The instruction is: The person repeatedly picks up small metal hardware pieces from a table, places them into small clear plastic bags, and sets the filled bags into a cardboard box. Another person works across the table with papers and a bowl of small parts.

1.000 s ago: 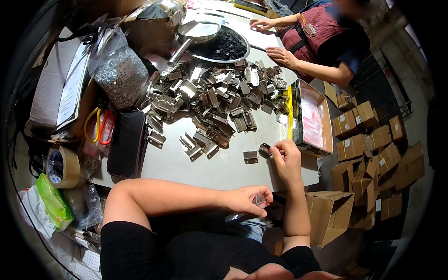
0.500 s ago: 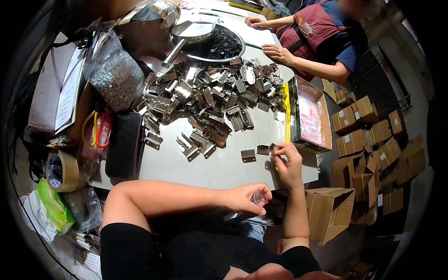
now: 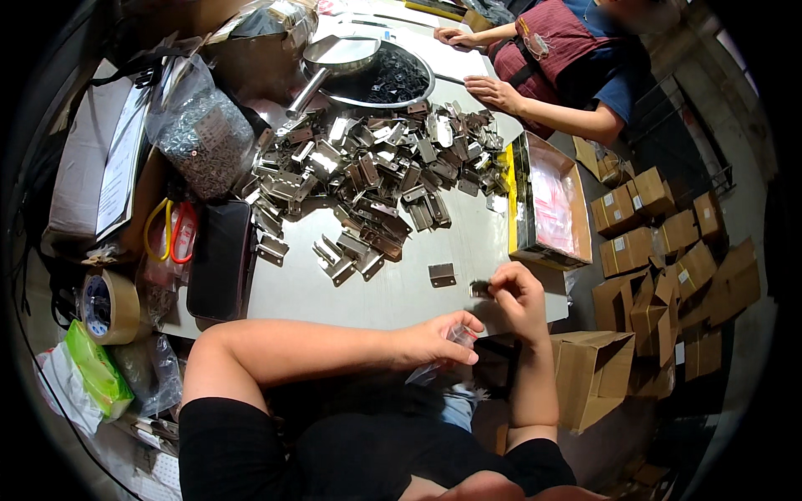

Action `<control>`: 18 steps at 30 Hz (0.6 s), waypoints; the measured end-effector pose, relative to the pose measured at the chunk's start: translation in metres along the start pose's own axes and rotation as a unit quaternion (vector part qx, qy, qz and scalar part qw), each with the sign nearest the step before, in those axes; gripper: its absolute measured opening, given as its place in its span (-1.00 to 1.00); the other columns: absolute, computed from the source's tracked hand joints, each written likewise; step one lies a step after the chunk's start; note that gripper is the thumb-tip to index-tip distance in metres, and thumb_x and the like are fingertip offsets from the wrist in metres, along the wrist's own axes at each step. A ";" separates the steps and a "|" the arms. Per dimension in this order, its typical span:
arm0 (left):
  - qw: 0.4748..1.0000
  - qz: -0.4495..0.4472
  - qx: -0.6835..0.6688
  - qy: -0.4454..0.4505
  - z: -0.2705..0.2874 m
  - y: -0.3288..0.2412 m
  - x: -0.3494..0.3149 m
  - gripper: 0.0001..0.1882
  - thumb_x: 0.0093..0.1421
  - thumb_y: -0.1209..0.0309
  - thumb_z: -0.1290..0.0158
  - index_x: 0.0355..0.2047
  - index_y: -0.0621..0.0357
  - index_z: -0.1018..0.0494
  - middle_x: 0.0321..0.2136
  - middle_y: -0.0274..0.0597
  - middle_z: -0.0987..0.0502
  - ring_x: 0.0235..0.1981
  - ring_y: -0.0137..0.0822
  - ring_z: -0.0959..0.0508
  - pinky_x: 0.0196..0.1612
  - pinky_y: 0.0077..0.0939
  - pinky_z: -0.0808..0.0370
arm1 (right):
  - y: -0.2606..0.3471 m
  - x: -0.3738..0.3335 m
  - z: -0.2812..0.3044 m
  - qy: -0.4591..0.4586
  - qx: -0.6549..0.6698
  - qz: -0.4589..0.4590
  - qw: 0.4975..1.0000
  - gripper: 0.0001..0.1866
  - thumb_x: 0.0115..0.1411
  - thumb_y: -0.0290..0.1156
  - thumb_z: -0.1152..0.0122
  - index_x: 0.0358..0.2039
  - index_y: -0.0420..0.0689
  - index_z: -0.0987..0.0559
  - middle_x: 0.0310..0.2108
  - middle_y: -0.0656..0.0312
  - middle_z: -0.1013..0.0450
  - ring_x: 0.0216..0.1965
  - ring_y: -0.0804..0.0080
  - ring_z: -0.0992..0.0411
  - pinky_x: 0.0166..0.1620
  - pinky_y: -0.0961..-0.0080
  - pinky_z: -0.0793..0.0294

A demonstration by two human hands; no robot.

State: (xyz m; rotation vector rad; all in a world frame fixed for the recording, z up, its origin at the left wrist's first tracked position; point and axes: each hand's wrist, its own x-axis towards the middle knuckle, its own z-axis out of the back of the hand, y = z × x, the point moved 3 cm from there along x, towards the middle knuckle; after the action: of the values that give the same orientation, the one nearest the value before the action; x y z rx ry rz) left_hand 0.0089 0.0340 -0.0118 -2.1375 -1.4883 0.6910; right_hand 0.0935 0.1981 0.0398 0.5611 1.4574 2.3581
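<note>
My left hand [image 3: 424,342] is closed around a small clear plastic bag [image 3: 460,336] with a red edge, at the near edge of the table [image 3: 326,302]. In my right hand [image 3: 522,305], thumb and fingers pinch a small metal angle bracket [image 3: 479,289], just above the tabletop. A single metal bracket [image 3: 443,275] with holes lies on the table to the left of it. Farther off, a large heap of similar metal brackets [image 3: 376,175] spreads over the middle of the table. My right fingers partly hide the bracket they hold.
An open box of clear bags [image 3: 551,196] stands at the right edge. Behind the heap, a metal scoop [image 3: 313,88] rests on a bowl of black parts [image 3: 397,79]. A black case [image 3: 221,260] lies left. Across the table, a co-worker's hands [image 3: 497,92] rest; cartons [image 3: 631,250] stand right.
My right hand has drawn nearer to me with a bracket, away from the spot beside the lone one. My left hand has shifted slightly upward with the bag.
</note>
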 end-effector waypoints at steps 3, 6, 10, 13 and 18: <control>1.000 0.001 0.015 -0.017 0.004 0.003 0.002 -0.46 0.12 0.43 -0.25 0.04 0.01 -0.21 -0.36 -0.41 -0.39 -0.50 -0.57 -0.37 -0.51 -0.68 -0.30 | 0.028 -0.013 -0.009 0.043 0.154 -0.083 0.984 -0.79 0.01 -0.80 -0.14 -0.33 -0.28 -0.50 -0.30 0.19 -0.44 -0.30 0.51 -0.45 -0.26 0.58 -0.47; 1.000 -0.014 0.022 -0.013 0.000 -0.002 0.001 -0.52 0.08 0.37 -0.28 -0.09 -0.01 -0.24 -0.45 -0.44 -0.36 -0.56 -0.58 -0.34 -0.53 -0.68 -0.27 | 0.051 -0.007 -0.009 0.177 -0.053 0.005 0.983 -0.82 -0.04 -0.71 -0.29 -0.38 -0.25 -0.57 -0.40 0.15 -0.50 -0.36 0.38 -0.50 -0.29 0.52 -0.48; 0.999 -0.009 0.048 0.013 0.003 -0.001 0.001 -0.53 0.08 0.35 -0.29 -0.11 -0.01 -0.24 -0.45 -0.45 -0.35 -0.55 -0.60 -0.35 -0.55 -0.69 -0.26 | 0.065 -0.003 -0.018 0.265 -0.059 0.046 0.961 -0.81 -0.08 -0.61 -0.37 -0.38 -0.23 -0.62 -0.44 0.11 -0.53 -0.37 0.27 -0.52 -0.30 0.43 -0.49; 0.999 0.000 0.034 0.019 0.000 -0.005 0.000 -0.53 0.07 0.35 -0.29 -0.11 -0.03 -0.25 -0.43 -0.44 -0.35 -0.54 -0.60 -0.35 -0.56 -0.70 -0.25 | 0.065 0.002 -0.022 0.283 -0.106 0.046 0.952 -0.82 -0.06 -0.58 -0.37 -0.37 -0.23 -0.63 -0.42 0.11 -0.55 -0.38 0.27 -0.53 -0.31 0.42 -0.49; 1.000 0.021 0.006 0.005 -0.004 -0.010 -0.007 -0.45 0.09 0.42 -0.25 0.05 0.03 -0.24 -0.37 -0.46 -0.37 -0.47 -0.61 -0.38 -0.54 -0.74 -0.26 | 0.028 0.034 -0.016 0.244 -0.019 -0.066 0.967 -0.86 0.06 -0.49 -0.30 -0.35 -0.26 -0.61 -0.44 0.13 -0.53 -0.40 0.30 -0.51 -0.29 0.43 -0.48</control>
State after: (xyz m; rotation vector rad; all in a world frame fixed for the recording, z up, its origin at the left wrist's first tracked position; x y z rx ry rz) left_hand 0.0024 0.0299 -0.0016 -2.1651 -1.4351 0.7020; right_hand 0.0541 0.1890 0.0644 -0.1446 1.5750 2.5158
